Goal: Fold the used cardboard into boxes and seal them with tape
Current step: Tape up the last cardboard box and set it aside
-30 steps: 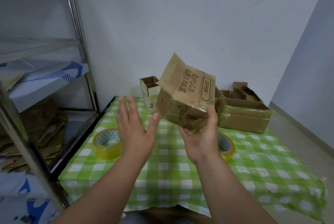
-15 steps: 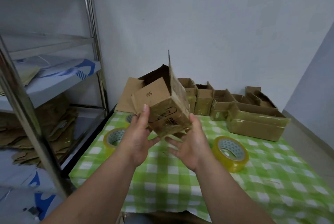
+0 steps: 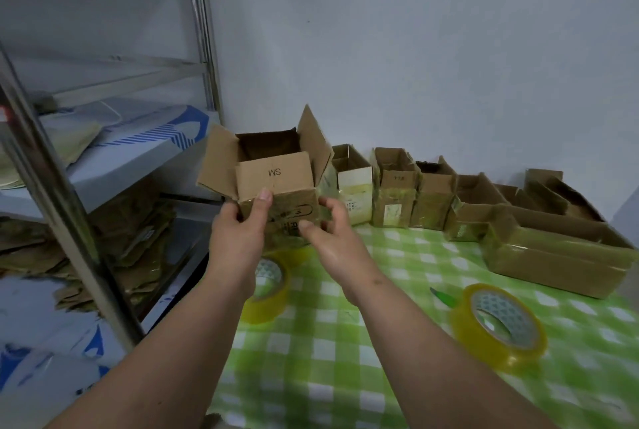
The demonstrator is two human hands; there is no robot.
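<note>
— Left of the checked table, what do we have?

— We see a metal shelf rack with flattened cardboard piled on its lower shelf, and white sheets with blue print on the shelf above that.

— And over the table's left end?

— We hold a small cardboard box upright, its top flaps standing open and "SM" printed upside down on the near flap. Our left hand grips its near left corner, thumb pressed on the front face, fingers wrapped round the side. Our right hand is at the box's right lower edge, fingers curled; we cannot tell whether they clasp it or only touch it.

— Below the box?

— One yellow tape roll lies flat on the table, partly hidden by our left wrist.

— Further right on the table?

— A row of folded boxes stands along the table's far edge against the wall, ending in a larger taped box. A second tape roll lies nearer to us, a small green object just beside it.
</note>
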